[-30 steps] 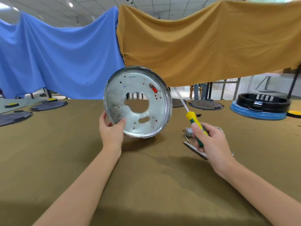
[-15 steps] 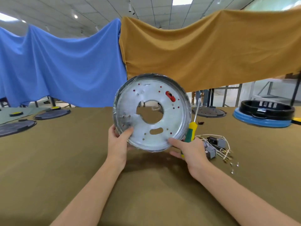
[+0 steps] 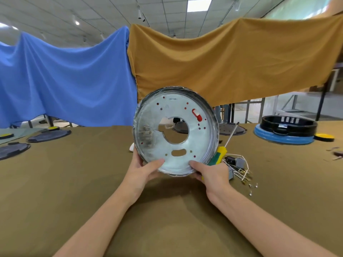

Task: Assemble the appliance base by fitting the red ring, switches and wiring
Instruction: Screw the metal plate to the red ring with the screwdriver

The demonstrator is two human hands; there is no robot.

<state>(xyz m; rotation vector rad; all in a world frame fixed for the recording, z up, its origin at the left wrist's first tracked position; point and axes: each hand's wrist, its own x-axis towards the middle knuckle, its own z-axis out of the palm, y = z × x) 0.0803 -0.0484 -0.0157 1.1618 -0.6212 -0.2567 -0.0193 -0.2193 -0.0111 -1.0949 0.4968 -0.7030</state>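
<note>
Metal base plate (image 3: 176, 132) held upright, left hand (image 3: 143, 172) and right hand (image 3: 213, 174) gripping its lower rim, right fingers also curled round screwdriver (image 3: 219, 154).

left hand (image 3: 143, 172) bare | right hand (image 3: 213, 174) bare | forearms unsleeved

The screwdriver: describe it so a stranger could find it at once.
Start at the round metal base plate held upright over the olive table. At its lower right edge, the right hand holds the screwdriver against the rim. Only it has a yellow-green handle, unlike the grey switches beside it.
</note>
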